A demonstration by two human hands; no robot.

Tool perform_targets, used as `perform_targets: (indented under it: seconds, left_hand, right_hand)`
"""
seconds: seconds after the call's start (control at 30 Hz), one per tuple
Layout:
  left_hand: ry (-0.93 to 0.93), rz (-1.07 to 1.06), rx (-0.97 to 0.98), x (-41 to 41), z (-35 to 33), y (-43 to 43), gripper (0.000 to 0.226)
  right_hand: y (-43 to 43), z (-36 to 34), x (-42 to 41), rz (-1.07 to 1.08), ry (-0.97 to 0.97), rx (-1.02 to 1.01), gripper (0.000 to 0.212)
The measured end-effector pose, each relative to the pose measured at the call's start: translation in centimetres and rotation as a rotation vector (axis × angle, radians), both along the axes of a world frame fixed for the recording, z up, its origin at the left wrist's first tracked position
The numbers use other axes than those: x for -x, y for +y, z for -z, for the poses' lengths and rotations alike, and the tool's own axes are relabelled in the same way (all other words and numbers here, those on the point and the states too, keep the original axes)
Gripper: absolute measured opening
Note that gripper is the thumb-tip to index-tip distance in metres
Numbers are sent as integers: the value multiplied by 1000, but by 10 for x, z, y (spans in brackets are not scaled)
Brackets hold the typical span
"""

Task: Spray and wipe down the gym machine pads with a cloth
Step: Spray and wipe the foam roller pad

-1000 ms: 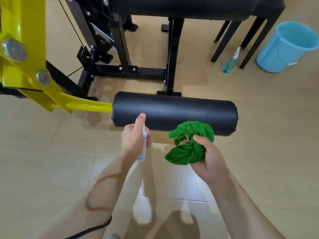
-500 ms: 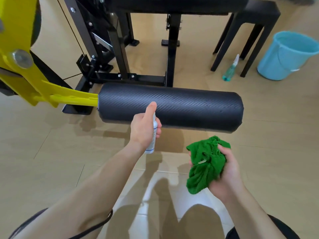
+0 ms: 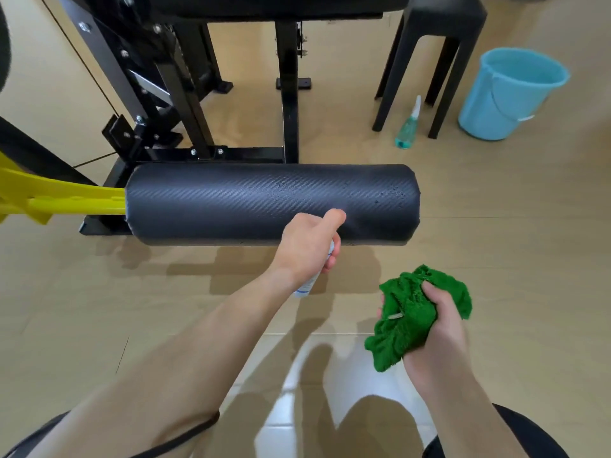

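A black cylindrical roller pad (image 3: 231, 203) lies across the middle of the view on a yellow arm (image 3: 66, 200). Fine droplets dot its top right part. My left hand (image 3: 307, 246) grips a small white spray bottle (image 3: 307, 285) right in front of the pad, with a finger on the top of the bottle. Most of the bottle is hidden by the hand. My right hand (image 3: 439, 328) holds a bunched green cloth (image 3: 406, 322) lower right, apart from the pad.
The black machine frame (image 3: 185, 104) and a long black pad (image 3: 264, 4) stand behind the roller. A black stool (image 3: 443, 44), a teal spray bottle (image 3: 408, 127) on the floor and a blue bucket (image 3: 509, 94) are at the back right. The floor is beige tile.
My left hand with the spray bottle has moved right along the roller pad. My right hand has drawn the green cloth down and away from the pad. Droplets now show on the pad.
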State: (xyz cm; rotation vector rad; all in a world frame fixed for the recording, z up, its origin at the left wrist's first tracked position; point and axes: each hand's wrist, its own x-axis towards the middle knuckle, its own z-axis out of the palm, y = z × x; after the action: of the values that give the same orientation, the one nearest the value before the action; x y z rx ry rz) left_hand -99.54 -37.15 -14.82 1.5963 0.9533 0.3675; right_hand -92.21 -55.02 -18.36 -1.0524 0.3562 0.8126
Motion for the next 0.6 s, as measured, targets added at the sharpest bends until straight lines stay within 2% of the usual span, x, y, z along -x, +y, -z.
perform_targets:
  seconds: [0.07,0.17,0.33,0.4,0.5,0.6]
  left_hand:
    - [-21,-28,-37,3,2,0,59]
    - [-43,-74,-53,19,4,5,68]
    - [-87,-261,-18,68,3,30,65]
    - [-54,-328,-52,89,3,42,61]
    - [-34,-388,-46,117,3,56,63]
    - [-18,-458,-6,141,1,66,69]
  right_hand:
    - [1,-3,-2,16,-69,23,44]
    - [8,-17,0,-3,-182,86,20]
    - [31,-33,20,-106,-384,123,10]
    - [45,-34,32,-172,-421,133,12]
    - [66,-37,50,-243,-433,117,31]
    - [83,-41,66,-264,-439,114,33]
